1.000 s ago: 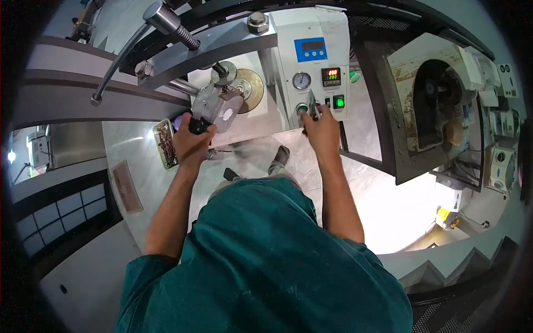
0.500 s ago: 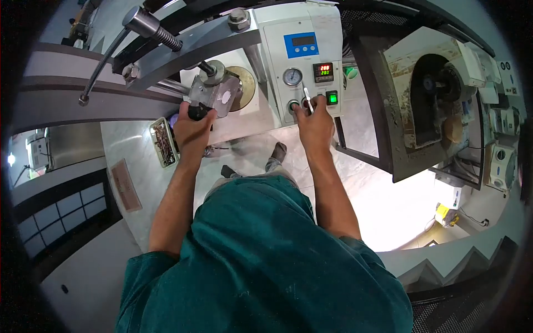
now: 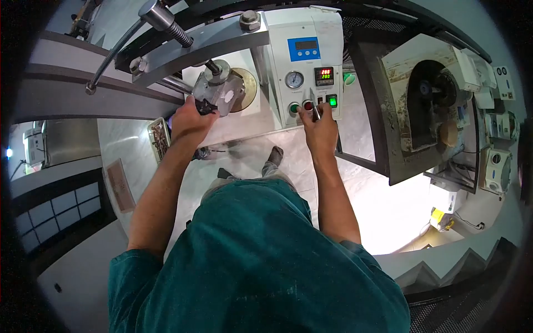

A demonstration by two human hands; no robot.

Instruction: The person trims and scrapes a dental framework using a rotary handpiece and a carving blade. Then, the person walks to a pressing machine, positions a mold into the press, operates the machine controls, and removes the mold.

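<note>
My left hand [image 3: 190, 122] is closed round a black handle [image 3: 206, 106] at the front of a metal block [image 3: 223, 97]. The block sits beneath the screw foot [image 3: 215, 72] of a press, beside a round brass-coloured plate [image 3: 246, 91]. Between the fingers of my right hand [image 3: 322, 130] is a slim silver tool [image 3: 316, 112]; its kind is unclear. That hand is at the lower panel of a white control box [image 3: 277, 61], fingertips close to a red button [image 3: 308, 105] and right of a green button [image 3: 294, 108]. Whether a finger presses a button is unclear.
Above the block runs the press's steel crossbar [image 3: 200, 50] with a long lever [image 3: 114, 55]. A pressure gauge [image 3: 294, 80] and lit red-green display [image 3: 324, 76] are on the box. A dusty machine [image 3: 397, 94] stands right. A tray of thin pieces [image 3: 159, 139] lies lower left.
My right hand has shifted slightly right and down, and the silver tool has tilted, uncovering the red button. My left hand stays on the black handle. The whole view has shifted slightly.
</note>
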